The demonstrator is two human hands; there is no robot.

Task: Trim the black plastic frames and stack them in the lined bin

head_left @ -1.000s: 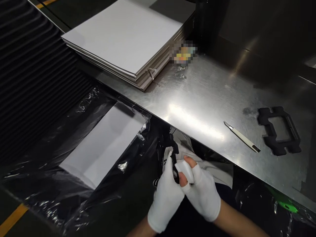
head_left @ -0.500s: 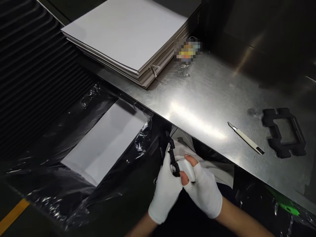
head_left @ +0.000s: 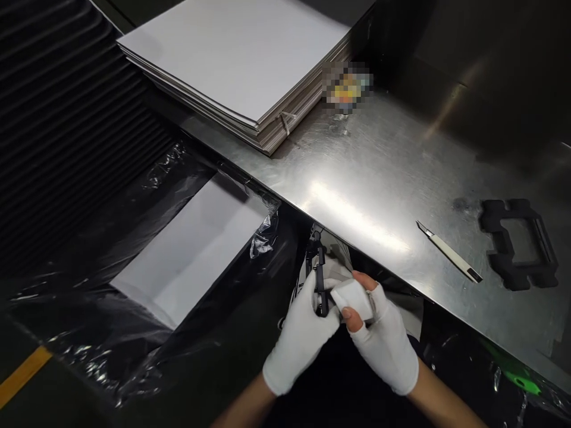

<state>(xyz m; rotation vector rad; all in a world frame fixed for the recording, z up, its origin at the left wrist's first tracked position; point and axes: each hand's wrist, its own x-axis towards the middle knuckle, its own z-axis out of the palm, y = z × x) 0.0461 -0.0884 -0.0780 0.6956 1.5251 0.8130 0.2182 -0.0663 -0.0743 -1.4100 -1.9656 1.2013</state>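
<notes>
Both hands worked close together just below the front edge of the steel counter (head_left: pixel 357 178). The left hand (head_left: pixel 301 336), in a white glove, had its grip closed around a small black part (head_left: pixel 320 279), which stood roughly upright with its upper end reaching toward the counter's underside. The right hand (head_left: pixel 383 342), also gloved (though with bare fingertips showing), pinched a white wipe (head_left: pixel 354 295) and pressed it against the side of the black part. On the counter, well apart from the hands, a white utility knife (head_left: pixel 448 251) lay with its blade out, and near it to the right sat a black foam frame (head_left: pixel 517 244). A stack of white sheets (head_left: pixel 236 59) rested at the far left of the counter. Below, to the left, another white sheet (head_left: pixel 191 249) lay on crinkled black plastic film (head_left: pixel 111 333).
</notes>
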